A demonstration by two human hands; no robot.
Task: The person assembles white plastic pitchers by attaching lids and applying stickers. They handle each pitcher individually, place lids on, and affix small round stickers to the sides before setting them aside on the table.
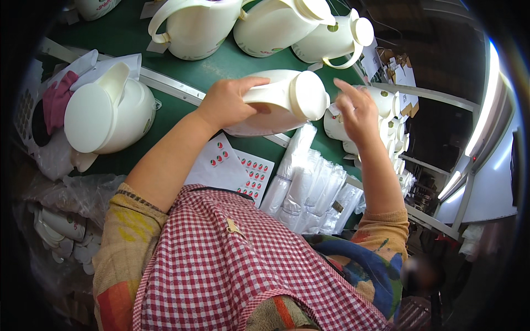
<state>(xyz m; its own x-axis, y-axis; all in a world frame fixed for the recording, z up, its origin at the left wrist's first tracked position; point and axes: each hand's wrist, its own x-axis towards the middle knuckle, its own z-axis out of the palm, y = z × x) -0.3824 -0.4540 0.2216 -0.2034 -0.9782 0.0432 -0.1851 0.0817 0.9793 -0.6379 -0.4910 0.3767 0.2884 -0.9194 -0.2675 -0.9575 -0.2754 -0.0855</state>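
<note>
In the middle, my left hand (229,102) is wrapped round the handle of a cream vacuum jug (280,91), which lies tilted with its round lid toward the right. My right hand (359,113) is raised just right of that lid, apart from it, with the index finger stretched out and the fingers loosely apart. Whether a small thing sits at its fingertips is too small to tell. Below the jug, sheets of small red and green stickers (255,174) lie partly over one another. Bundles of clear plastic bags (303,187) are beside them.
Several cream jugs (199,27) line the far side of the green table (221,69), beyond a metal rail (171,85). Another large jug (91,118) stands at left, near a pink cloth (58,99). More jugs (386,102) crowd the right.
</note>
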